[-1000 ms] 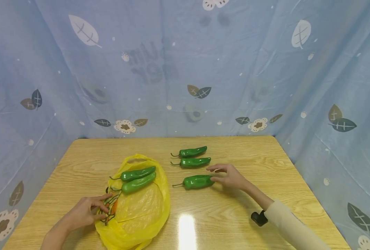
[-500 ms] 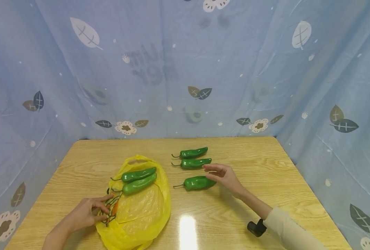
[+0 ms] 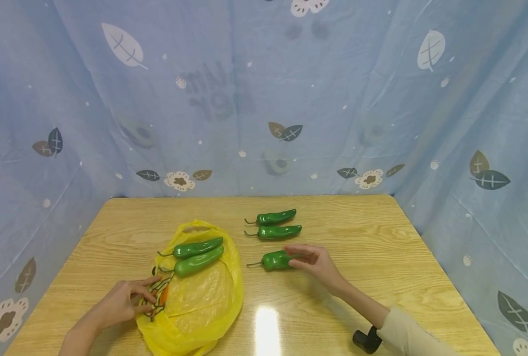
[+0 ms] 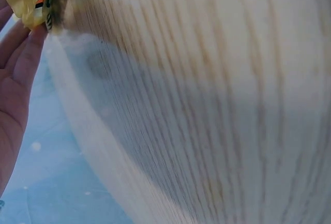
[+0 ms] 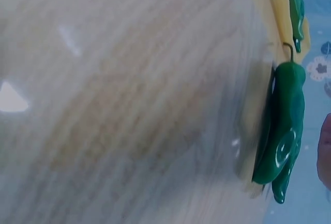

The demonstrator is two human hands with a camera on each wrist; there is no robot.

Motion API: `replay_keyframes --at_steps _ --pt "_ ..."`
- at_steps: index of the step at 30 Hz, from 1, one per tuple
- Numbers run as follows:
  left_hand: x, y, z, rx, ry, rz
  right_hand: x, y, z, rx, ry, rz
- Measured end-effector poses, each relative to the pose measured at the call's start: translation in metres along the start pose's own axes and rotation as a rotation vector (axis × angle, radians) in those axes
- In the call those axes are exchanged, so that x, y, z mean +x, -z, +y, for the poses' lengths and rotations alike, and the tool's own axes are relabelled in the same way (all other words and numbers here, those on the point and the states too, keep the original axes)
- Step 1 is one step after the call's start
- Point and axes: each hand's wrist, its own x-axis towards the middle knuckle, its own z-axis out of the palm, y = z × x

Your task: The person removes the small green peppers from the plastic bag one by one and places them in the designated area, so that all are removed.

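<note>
With its fingertips and thumb, my left hand point(image 3: 121, 302) pinches the left edge of a yellow plastic bag point(image 3: 234, 291), where an orange and black print shows. In the left wrist view the fingers point(image 4: 32, 58) are at the gathered yellow plastic. Two green chili peppers point(image 3: 197, 248) lie on the bag's upper left part. My right hand point(image 3: 319, 271), fingers loosely bent, hovers over the right end of another green pepper point(image 3: 274, 260) and hides that end. In the right wrist view a fingertip point(image 5: 325, 151) is apart from the pepper point(image 5: 288, 113).
Two more green peppers, one at the back point(image 3: 276, 217) and one before it point(image 3: 279, 232), lie side by side on the wooden table point(image 3: 344, 217). A blue patterned curtain point(image 3: 246, 99) surrounds the table. A small black device point(image 3: 367, 340) sits at the right sleeve.
My right hand has moved left and, lately, a little nearer to me, and now covers more of the nearest pepper. The left hand and the bag stay as they were.
</note>
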Motion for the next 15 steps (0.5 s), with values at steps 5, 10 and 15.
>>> replay_keyframes --at_steps 5,10,15 --pt "0.001 0.001 0.001 0.018 -0.001 0.008 -0.007 -0.006 -0.002 -0.006 -0.006 -0.022" --pt "0.0 0.001 -0.001 0.054 0.004 0.022 -0.013 -0.012 -0.006 0.003 -0.001 -0.042" --pt "0.0 0.0 -0.003 0.035 -0.02 0.021 -0.017 -0.02 -0.01 0.009 -0.015 -0.062"
